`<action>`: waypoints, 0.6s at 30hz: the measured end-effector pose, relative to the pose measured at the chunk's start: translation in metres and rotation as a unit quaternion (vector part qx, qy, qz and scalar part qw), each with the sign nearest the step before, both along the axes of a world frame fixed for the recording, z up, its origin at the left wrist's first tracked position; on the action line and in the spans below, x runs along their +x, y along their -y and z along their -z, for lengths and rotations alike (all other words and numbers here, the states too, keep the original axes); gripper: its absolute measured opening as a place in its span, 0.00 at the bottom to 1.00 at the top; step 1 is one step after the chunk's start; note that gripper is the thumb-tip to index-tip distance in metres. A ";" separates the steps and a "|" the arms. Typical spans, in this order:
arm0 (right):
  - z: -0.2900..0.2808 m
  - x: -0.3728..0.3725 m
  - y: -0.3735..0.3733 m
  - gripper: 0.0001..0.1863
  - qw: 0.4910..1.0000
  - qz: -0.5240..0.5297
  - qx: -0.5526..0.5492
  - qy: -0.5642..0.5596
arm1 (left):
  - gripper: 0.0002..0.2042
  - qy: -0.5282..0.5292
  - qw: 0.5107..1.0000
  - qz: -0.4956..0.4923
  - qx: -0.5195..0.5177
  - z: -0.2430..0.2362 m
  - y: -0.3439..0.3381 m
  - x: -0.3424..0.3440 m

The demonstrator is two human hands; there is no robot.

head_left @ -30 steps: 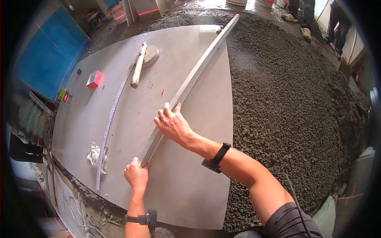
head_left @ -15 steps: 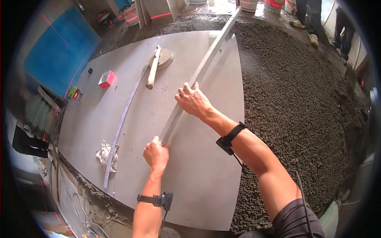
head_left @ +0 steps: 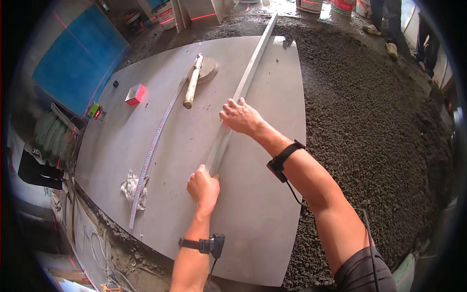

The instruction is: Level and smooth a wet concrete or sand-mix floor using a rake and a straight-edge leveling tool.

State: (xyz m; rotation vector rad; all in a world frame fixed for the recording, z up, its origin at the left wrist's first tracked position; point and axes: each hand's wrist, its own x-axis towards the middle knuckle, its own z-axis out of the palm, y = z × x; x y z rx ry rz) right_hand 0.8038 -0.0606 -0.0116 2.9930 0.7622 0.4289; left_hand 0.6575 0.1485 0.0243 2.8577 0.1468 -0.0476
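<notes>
A long straight metal bar (head_left: pixel 253 64) runs slantwise over a large grey slab (head_left: pixel 253 228), its far end reaching past the slab's back edge. My left hand (head_left: pixel 203 187) is closed around the bar's near end. Farther up, my right hand (head_left: pixel 242 117) grips the same bar, its fingers wrapped over the left side. To the left, a rubber mallet (head_left: pixel 193 82) with a pale handle lies on the slab. An extended tape measure (head_left: pixel 156 137) stretches beside it toward the near left edge, passing over a crumpled white rag (head_left: pixel 130 187).
Coarse dark mortar (head_left: pixel 360 146) spreads along the slab's right side. A small red-and-white box (head_left: pixel 135 94) and a green laser level (head_left: pixel 94 111) sit at the left. Buckets (head_left: pixel 310 5) stand at the back. At the far right are people's legs and shoes (head_left: pixel 392 50).
The bar's far end has swung left, and its near end has shifted right along with my left hand. My right hand has moved slightly right, still holding the bar.
</notes>
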 end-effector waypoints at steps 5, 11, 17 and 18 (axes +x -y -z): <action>0.000 0.033 0.058 0.25 0.998 0.059 0.006 -0.006 | 0.04 0.009 0.999 0.046 -0.005 0.011 0.048 0.041; -0.022 0.035 0.128 0.27 0.990 0.128 -0.001 -0.058 | 0.06 0.012 0.993 0.115 -0.019 0.009 0.106 0.079; -0.015 0.016 0.154 0.17 0.983 0.173 -0.001 -0.068 | 0.07 0.001 0.987 0.159 -0.020 0.012 0.120 0.082; -0.011 0.011 0.150 0.17 0.981 0.186 -0.012 -0.055 | 0.07 0.002 0.987 0.162 -0.022 0.011 0.118 0.078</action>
